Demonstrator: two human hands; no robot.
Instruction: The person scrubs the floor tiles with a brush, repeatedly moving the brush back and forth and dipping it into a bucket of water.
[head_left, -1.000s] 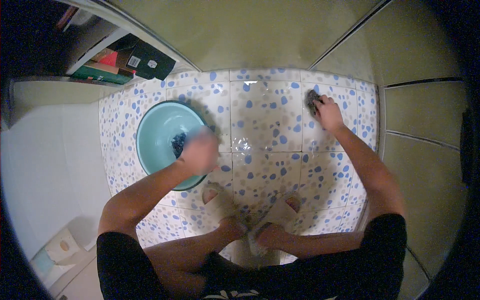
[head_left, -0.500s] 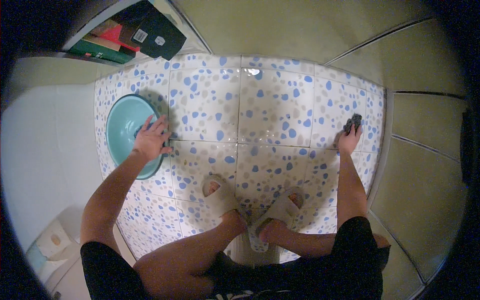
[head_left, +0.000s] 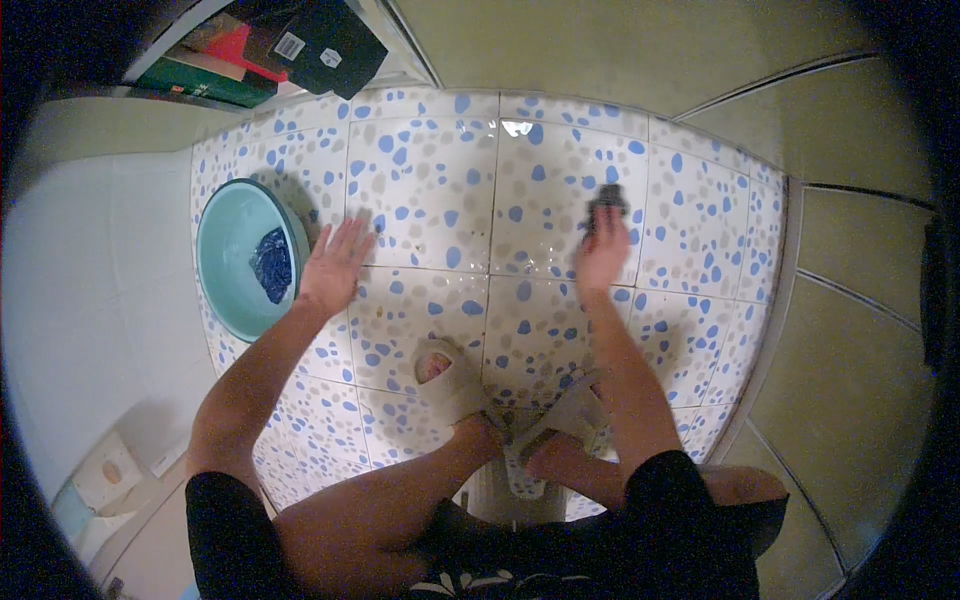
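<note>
My right hand (head_left: 604, 258) is closed around a dark grey, crumpled cloth (head_left: 609, 197) over the spotted tile floor (head_left: 430, 190), right of the middle; whether the cloth presses on the tiles is hard to tell. With fingers stretched out and nothing in it, my left hand (head_left: 338, 262) is just right of a turquoise plastic basin (head_left: 222, 240). Inside that basin lies a dark blue crumpled thing (head_left: 271, 265), perhaps a cloth, against the right wall.
My feet in pale slippers (head_left: 450, 385) stand at the near middle of the floor. A shelf at the far left holds a black box (head_left: 335, 50) and a green box (head_left: 205, 82). Yellowish tiled walls (head_left: 600, 50) bound the floor behind and at right.
My right hand has swept left across the floor with the dark grey cloth. My left hand has shifted right, off the basin, uncovering the dark blue thing inside.
</note>
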